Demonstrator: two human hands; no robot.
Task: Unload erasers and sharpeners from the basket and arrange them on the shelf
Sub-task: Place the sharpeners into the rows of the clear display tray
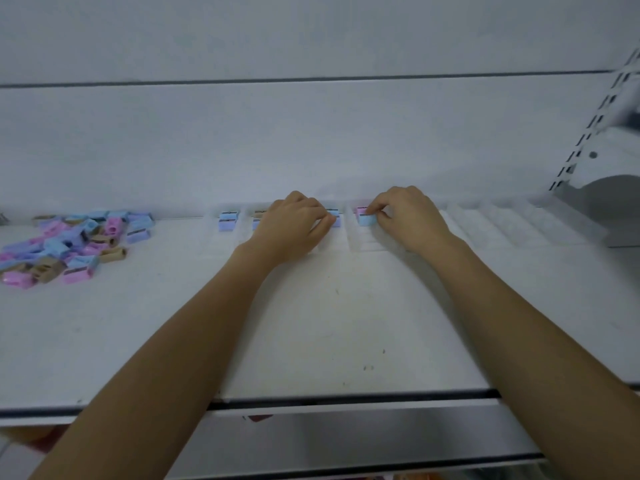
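A loose pile of pink, blue, purple and tan sharpeners [72,242] lies on the white shelf [311,323] at the far left. A clear divided tray [363,237] stands at the back of the shelf, with small stacks of sharpeners [228,220] in its left slots. My left hand [294,223] reaches into a middle slot, fingers curled over a blue sharpener [335,216] that is mostly hidden. My right hand [405,216] pinches a light blue sharpener [366,220] in the slot beside it, in front of a pink one [362,210].
The tray's slots to the right [502,223] hold nothing. A slotted metal upright [595,123] and a bracket stand at the far right. A lower shelf edge [346,431] shows below the front lip. The white back wall rises just behind the tray.
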